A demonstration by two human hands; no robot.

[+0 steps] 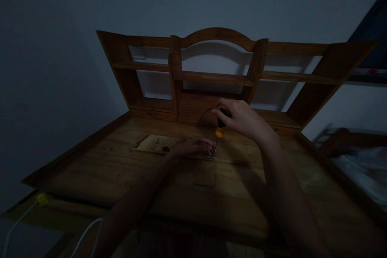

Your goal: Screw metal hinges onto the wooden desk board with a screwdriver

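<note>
My right hand (238, 119) grips a screwdriver (219, 132) by its black and yellow handle, fingers wrapped round it. The shaft points down, slightly tilted, its tip at a small metal piece (213, 157) on the edge of a thin wooden board (236, 154). Beside the tip, my left hand (196, 146) rests on the board with its fingers curled together close to the metal piece. Whatever those fingers pinch is hidden in the dim light. A small dark piece (165, 149) lies on the board left of my left hand.
The board lies on a wooden desk (181, 193). A wooden shelf unit (211, 76) with several compartments stands along the back against the wall. Small bits (130, 150) lie left of the board. A white cable (87, 229) hangs at the front left.
</note>
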